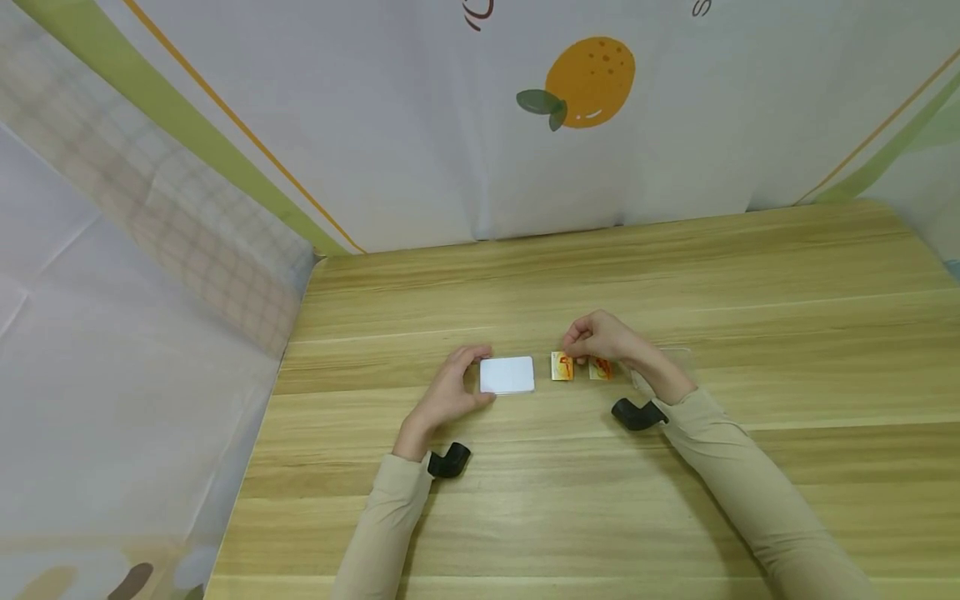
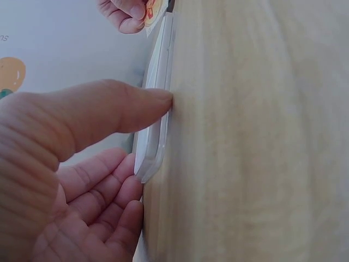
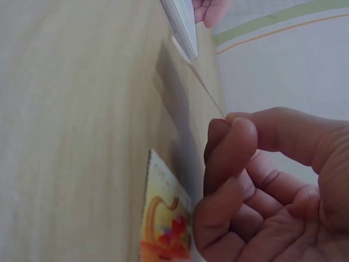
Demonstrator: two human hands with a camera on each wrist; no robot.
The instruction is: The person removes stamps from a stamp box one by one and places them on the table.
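Observation:
A white, flat rectangular case with rounded corners lies on the wooden table. My left hand holds its left end, the thumb along the near edge and the fingers at the far edge. To the right of the case, my right hand pinches a small yellow-and-orange stamp between thumb and fingertips. The right wrist view has this stamp nearly edge-on, tilted over its shadow. A second stamp, with a toothed edge and a red-and-yellow picture, lies on the table beneath the right hand.
Partly behind the right wrist lies a clear plastic piece. Black wrist mounts stick out from both sleeves. A printed cloth hangs along the table's back edge and another stretch runs down the left side.

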